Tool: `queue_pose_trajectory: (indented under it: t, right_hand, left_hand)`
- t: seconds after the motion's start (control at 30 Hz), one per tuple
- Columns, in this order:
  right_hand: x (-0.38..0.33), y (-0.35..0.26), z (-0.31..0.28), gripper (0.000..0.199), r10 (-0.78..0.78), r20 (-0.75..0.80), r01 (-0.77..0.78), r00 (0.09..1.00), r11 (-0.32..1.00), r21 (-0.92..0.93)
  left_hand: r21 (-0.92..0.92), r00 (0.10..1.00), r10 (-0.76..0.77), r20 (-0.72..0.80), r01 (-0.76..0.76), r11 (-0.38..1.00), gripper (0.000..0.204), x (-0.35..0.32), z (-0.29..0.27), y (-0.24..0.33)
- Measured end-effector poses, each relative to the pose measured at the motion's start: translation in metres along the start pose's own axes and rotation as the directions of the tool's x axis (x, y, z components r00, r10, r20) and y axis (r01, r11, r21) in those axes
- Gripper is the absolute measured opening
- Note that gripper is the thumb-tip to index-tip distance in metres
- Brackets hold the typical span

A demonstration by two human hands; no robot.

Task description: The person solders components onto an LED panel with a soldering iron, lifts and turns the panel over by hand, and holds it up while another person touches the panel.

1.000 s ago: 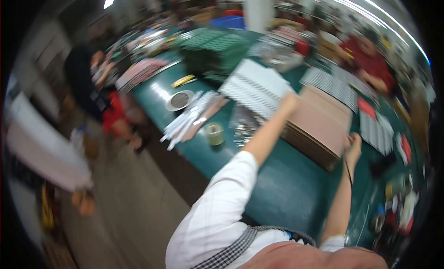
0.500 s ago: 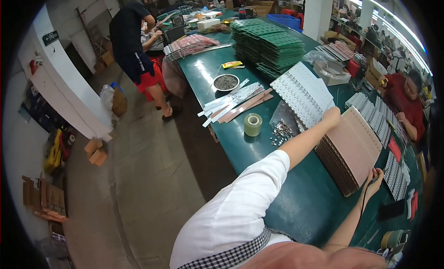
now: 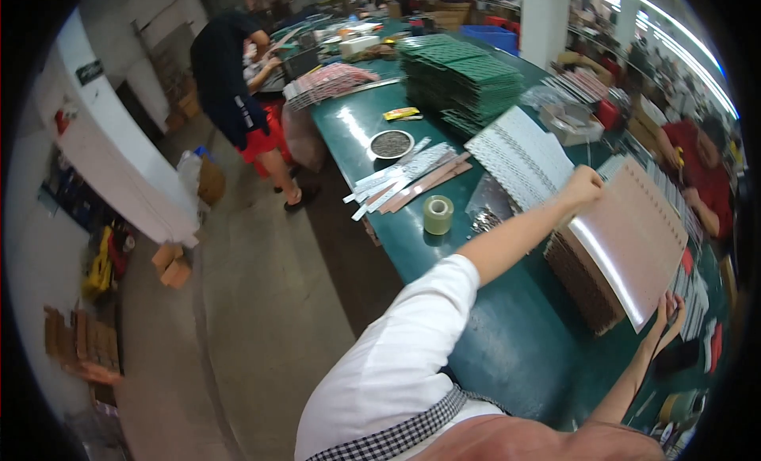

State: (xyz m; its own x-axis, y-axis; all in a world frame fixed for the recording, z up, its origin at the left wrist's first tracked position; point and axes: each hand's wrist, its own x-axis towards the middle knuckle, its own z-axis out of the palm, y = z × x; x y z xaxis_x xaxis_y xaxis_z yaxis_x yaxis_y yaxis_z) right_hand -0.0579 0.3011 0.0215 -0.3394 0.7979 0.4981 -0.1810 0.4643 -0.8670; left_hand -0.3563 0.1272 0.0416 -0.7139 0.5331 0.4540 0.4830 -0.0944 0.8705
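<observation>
1. Now the left hand (image 3: 585, 185) is closed on the far upper corner of a thin, glossy, pinkish-brown rectangular sheet (image 3: 634, 239) with a row of small holes along one edge.
2. Meanwhile the right hand (image 3: 670, 310) grips the near lower edge of the same sheet, its fingers (image 3: 675, 304) curled over the rim; how tight the grip is I cannot tell.
3. Between the two hands the sheet is lifted and tilted, and light glares off its face in a white band.
4. Directly under the sheet, below and between the hands, sits a thick stack of brown sheets (image 3: 583, 279) on the dark green surface (image 3: 515, 342).
5. Just beyond the left hand lies a fan of white perforated strips (image 3: 519, 156), and farther out a tall pile of green rectangular boards (image 3: 464, 80).
6. To the left of the left forearm stands a pale green roll of tape (image 3: 438, 214), with a small clear bag of metal bits (image 3: 485, 218) just beside it.
7. Farther left of that hand, loose white and brown strips (image 3: 408, 179) lie spread out, and a round metal dish of dark bits (image 3: 391, 144) sits past them.
8. Well beyond the hands, at the surface's far left side, a person in dark top and red shorts (image 3: 234, 80) leans over it.
9. Past the right hand, another person in a red shirt (image 3: 701, 164) sits on the opposite side.
</observation>
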Motion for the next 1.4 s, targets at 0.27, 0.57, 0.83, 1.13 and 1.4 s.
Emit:
queue_pose_trajectory:
  t: [0.27,0.57,0.83,1.13,1.4]
  right_hand:
    - [-0.071,-0.137,-0.053,0.039,0.086,0.117,-0.082,0.989,0.996,-0.037]
    - [-0.167,-0.180,-0.127,0.033,0.254,-0.056,-0.249,0.966,0.965,0.083]
    - [-0.184,-0.195,-0.134,0.035,0.307,-0.152,-0.278,0.939,0.942,0.187]
    - [-0.180,-0.197,-0.128,0.034,0.223,-0.112,-0.205,0.968,0.966,0.157]
    - [-0.178,-0.192,-0.126,0.034,0.210,-0.135,-0.191,0.968,0.972,0.135]
  left_hand:
    - [-0.174,0.854,-0.212,0.475,0.328,0.929,0.015,-0.112,-0.065,0.111]
    - [-0.409,0.628,-0.209,0.750,0.688,0.599,0.018,-0.186,-0.036,0.127]
    - [-0.440,0.599,-0.230,0.767,0.752,0.490,0.016,-0.193,-0.030,0.143]
    - [-0.484,0.659,-0.299,0.690,0.728,0.486,0.011,-0.196,-0.032,0.138]
    - [-0.462,0.653,-0.326,0.684,0.733,0.499,0.010,-0.193,-0.034,0.138]
